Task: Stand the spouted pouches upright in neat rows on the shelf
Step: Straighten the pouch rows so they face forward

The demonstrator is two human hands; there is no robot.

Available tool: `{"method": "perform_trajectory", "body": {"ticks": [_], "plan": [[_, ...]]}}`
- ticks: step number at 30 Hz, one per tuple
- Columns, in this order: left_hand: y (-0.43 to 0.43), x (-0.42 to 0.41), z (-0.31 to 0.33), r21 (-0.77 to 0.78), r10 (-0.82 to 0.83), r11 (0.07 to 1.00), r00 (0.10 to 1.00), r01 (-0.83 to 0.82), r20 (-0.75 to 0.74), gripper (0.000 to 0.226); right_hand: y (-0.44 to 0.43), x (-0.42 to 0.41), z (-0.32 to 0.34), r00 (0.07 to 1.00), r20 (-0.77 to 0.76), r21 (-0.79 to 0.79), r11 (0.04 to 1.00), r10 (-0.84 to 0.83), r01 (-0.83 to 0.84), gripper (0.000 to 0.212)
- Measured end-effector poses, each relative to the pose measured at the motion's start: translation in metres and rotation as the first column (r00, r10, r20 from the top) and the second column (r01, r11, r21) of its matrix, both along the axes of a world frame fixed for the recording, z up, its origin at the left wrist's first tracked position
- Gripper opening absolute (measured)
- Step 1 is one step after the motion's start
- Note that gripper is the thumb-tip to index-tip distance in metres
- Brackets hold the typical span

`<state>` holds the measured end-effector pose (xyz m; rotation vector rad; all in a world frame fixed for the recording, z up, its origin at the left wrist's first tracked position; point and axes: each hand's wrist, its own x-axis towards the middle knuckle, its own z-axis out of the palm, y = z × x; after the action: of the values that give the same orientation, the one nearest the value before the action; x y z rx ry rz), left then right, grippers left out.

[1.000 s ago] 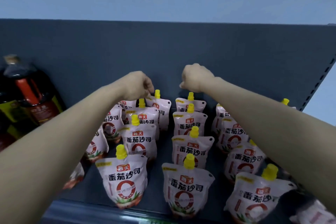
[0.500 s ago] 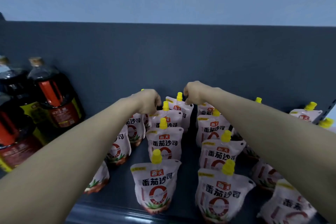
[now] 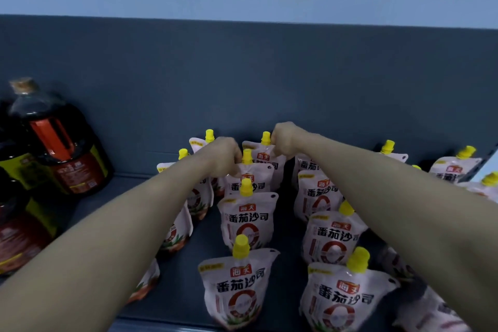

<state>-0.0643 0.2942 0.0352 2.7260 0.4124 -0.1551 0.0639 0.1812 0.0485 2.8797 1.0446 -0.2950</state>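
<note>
both hands now sit closer together at the back of the middle row than they did a second ago, when each hung over the rear of a separate row. the left hand has come down to the second pouch from the back. its fingers are curled against the top corner, just beside the yellow cap. the right hand has settled on the rear pouch, curled round its top edge next to the spout in what looks like a pinch. the view has also swung, so the dark bottles on the left show more fully.

my reading is that the work has narrowed to squaring up the last two pouches of this row. the front pouch and the one behind it already stand upright on the shelf, facing forward in line.

the fingertips of both hands are turned away from the camera, so i cannot tell whether the left hand truly pinches its pouch or only presses on it. the forearms cover most of the leftmost row and part of the right-hand rows. the far-right pouches are cut off by the frame edge and blurred, so whether they stand straight is unclear.
</note>
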Motion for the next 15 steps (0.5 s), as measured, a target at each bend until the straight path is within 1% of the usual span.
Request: {"method": "perform_trajectory", "body": {"ticks": [2,5,7,9,11,12,15], "plan": [[0.000,-0.001,-0.001,0.004,0.013,1.000,1.000,-0.013,0.008,0.027,0.005,0.004,-0.003,1.000,0.002,0.040,0.999,-0.001,0.001,0.037],[0.001,0.001,-0.001,0.025,0.024,0.999,1.000,-0.025,0.019,0.030,0.012,0.007,-0.005,1.000,-0.009,0.161,0.987,0.002,0.000,0.008],[0.001,0.001,-0.001,0.028,0.033,0.999,0.999,-0.033,0.024,0.031,0.015,0.009,-0.008,1.000,-0.018,0.193,0.981,0.011,-0.007,0.014],[0.000,0.001,-0.001,0.033,0.035,0.999,0.999,-0.035,0.020,0.029,0.015,0.011,-0.009,0.999,-0.024,0.179,0.984,0.024,-0.020,0.011],[-0.001,0.000,0.000,0.040,0.035,0.999,0.999,-0.036,0.009,0.023,0.015,0.013,-0.009,0.999,-0.034,0.154,0.988,0.016,-0.011,0.032],[-0.001,0.001,0.000,0.041,0.037,0.998,0.999,-0.037,0.006,0.021,0.014,0.014,-0.009,0.999,-0.042,0.136,0.991,0.018,-0.012,0.038],[-0.003,0.002,0.001,0.039,0.052,0.998,0.999,-0.052,-0.009,0.017,0.013,0.016,-0.007,0.997,-0.046,0.104,0.993,0.055,-0.050,0.040]]}}
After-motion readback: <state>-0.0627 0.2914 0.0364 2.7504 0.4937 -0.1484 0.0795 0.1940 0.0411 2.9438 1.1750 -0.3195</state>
